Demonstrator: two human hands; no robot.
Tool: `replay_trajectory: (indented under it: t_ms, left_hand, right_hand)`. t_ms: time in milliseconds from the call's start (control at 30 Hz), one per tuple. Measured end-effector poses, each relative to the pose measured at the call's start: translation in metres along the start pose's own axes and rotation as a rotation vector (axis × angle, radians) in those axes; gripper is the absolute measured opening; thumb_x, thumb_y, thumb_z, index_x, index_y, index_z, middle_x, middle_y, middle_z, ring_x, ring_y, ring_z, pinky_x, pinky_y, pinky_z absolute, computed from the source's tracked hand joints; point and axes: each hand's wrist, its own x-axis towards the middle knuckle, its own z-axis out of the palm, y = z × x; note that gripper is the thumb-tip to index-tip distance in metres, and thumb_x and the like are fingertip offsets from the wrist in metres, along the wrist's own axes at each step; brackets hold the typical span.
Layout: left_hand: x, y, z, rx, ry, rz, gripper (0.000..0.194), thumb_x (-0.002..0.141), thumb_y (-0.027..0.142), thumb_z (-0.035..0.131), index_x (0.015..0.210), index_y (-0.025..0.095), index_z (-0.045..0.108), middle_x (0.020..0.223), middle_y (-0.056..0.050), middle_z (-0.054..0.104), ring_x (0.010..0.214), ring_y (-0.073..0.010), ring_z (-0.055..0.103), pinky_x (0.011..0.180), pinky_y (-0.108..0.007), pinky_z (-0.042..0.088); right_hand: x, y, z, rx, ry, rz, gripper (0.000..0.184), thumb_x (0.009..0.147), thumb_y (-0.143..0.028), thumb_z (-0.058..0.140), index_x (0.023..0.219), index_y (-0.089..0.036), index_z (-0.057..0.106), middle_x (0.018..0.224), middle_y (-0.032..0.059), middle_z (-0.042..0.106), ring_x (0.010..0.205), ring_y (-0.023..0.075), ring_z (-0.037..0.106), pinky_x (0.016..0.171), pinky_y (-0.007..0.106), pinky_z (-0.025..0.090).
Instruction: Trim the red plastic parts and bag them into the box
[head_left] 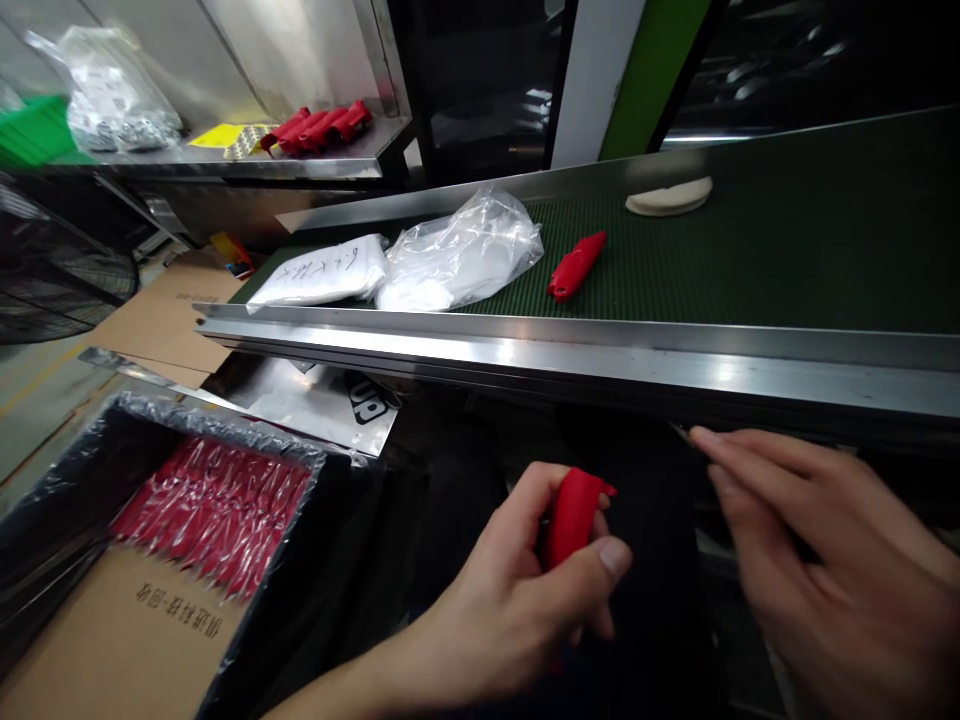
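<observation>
A: Head view, near side first. What has the left hand (517, 600) got?

B: A red piece (571, 515), gripped between thumb and curled fingers, its top end sticking up. It sits low in the middle, just below the steel rail (570, 350).

A: And the right hand (832, 570)?

B: Near right, fingers stretched out and loosely together, pointing left toward the red piece but apart from it. Something thin and dark seems to lie at its fingertips; I cannot tell whether it holds that.

A: Beyond the rail?

B: The green belt (787, 250). On it lies another red piece (576, 266), with a clear bag (461, 255) just to its left and a white packet (319, 272) further left. A pale pad (669, 196) lies at the far edge.

A: Left side?

B: Near left, a box (120, 640) lined with black plastic holds rows of red pieces (214, 505) under film. Far left, a shelf (247, 160) carries more red pieces (315, 128) and a bag of small parts (112, 100).
</observation>
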Motion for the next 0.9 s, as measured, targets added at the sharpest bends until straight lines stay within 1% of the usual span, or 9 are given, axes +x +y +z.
replay_trajectory:
  t_ms: [33, 167, 233, 367, 500, 633, 700, 800, 900]
  left_hand:
    - [0.001, -0.001, 0.0, -0.008, 0.004, -0.004, 0.035, 0.089, 0.046, 0.062, 0.106, 0.02, 0.047, 0.082, 0.0, 0.053, 0.056, -0.0056, 0.051, 0.047, -0.014, 0.037]
    - [0.004, -0.003, -0.001, -0.028, 0.04, -0.012, 0.037, 0.089, 0.047, 0.062, 0.106, 0.02, 0.045, 0.069, 0.002, 0.053, 0.05, -0.0067, 0.048, 0.043, -0.014, 0.036]
    - [0.005, -0.004, -0.001, -0.012, 0.047, -0.034, 0.038, 0.089, 0.048, 0.061, 0.107, 0.02, 0.044, 0.063, 0.003, 0.054, 0.046, -0.0068, 0.046, 0.041, -0.014, 0.034]
    - [0.005, -0.003, 0.0, -0.002, 0.048, -0.04, 0.039, 0.088, 0.05, 0.062, 0.106, 0.021, 0.044, 0.064, 0.003, 0.054, 0.048, -0.0067, 0.045, 0.042, -0.014, 0.033]
    - [0.004, -0.003, 0.001, 0.03, 0.06, -0.053, 0.04, 0.088, 0.052, 0.061, 0.107, 0.02, 0.044, 0.063, 0.003, 0.053, 0.048, -0.0068, 0.045, 0.042, -0.014, 0.033]
    - [0.002, -0.003, 0.0, 0.068, 0.08, -0.059, 0.041, 0.088, 0.053, 0.06, 0.108, 0.021, 0.045, 0.066, 0.003, 0.054, 0.049, -0.0068, 0.045, 0.043, -0.015, 0.035]
    - [0.0, -0.004, 0.0, 0.066, 0.07, -0.058, 0.039, 0.088, 0.052, 0.06, 0.107, 0.021, 0.046, 0.066, 0.003, 0.054, 0.048, -0.0064, 0.044, 0.042, -0.014, 0.034]
    - [-0.001, -0.004, 0.001, 0.011, 0.025, -0.034, 0.037, 0.089, 0.048, 0.062, 0.105, 0.02, 0.046, 0.064, 0.003, 0.053, 0.047, -0.0049, 0.044, 0.042, -0.012, 0.034]
    - [0.002, -0.005, 0.002, -0.113, -0.011, -0.018, 0.037, 0.087, 0.044, 0.066, 0.105, 0.02, 0.045, 0.076, 0.002, 0.056, 0.048, -0.0038, 0.048, 0.041, -0.01, 0.038]
  right_hand:
    - [0.001, -0.001, -0.001, 0.031, -0.014, -0.006, 0.036, 0.086, -0.005, 0.062, 0.116, -0.022, 0.068, 0.111, 0.0057, 0.065, 0.094, 0.0205, 0.064, 0.079, 0.036, 0.051]
    - [0.001, -0.01, -0.003, 0.094, -0.105, -0.166, 0.039, 0.084, 0.0, 0.06, 0.119, -0.018, 0.066, 0.111, 0.009, 0.064, 0.099, 0.0221, 0.062, 0.081, 0.038, 0.051]
    - [-0.001, -0.013, -0.003, 0.076, -0.123, -0.202, 0.041, 0.084, 0.002, 0.059, 0.121, -0.016, 0.064, 0.111, 0.0106, 0.063, 0.099, 0.0224, 0.061, 0.081, 0.039, 0.05]
    - [-0.003, -0.013, -0.001, 0.024, -0.142, -0.244, 0.041, 0.084, 0.002, 0.06, 0.122, -0.015, 0.063, 0.113, 0.0114, 0.063, 0.099, 0.0228, 0.06, 0.081, 0.041, 0.048]
    - [-0.004, -0.014, 0.002, 0.006, -0.136, -0.241, 0.041, 0.084, 0.002, 0.061, 0.121, -0.015, 0.064, 0.113, 0.0115, 0.063, 0.097, 0.0233, 0.06, 0.08, 0.041, 0.046]
    - [-0.007, -0.013, 0.002, -0.043, -0.146, -0.234, 0.042, 0.085, 0.0, 0.062, 0.123, -0.017, 0.063, 0.113, 0.0106, 0.064, 0.097, 0.0236, 0.06, 0.08, 0.041, 0.045]
    - [-0.008, -0.011, 0.002, -0.047, -0.147, -0.235, 0.043, 0.084, -0.001, 0.063, 0.124, -0.018, 0.063, 0.113, 0.0104, 0.064, 0.097, 0.0241, 0.061, 0.081, 0.041, 0.045]
    - [-0.008, -0.007, 0.002, -0.041, -0.121, -0.188, 0.04, 0.085, -0.002, 0.062, 0.122, -0.018, 0.065, 0.111, 0.0099, 0.065, 0.096, 0.0244, 0.061, 0.081, 0.043, 0.046]
    - [-0.006, -0.006, 0.0, 0.018, -0.077, -0.151, 0.039, 0.085, -0.001, 0.061, 0.12, -0.018, 0.066, 0.109, 0.0096, 0.065, 0.098, 0.0236, 0.062, 0.082, 0.042, 0.048]
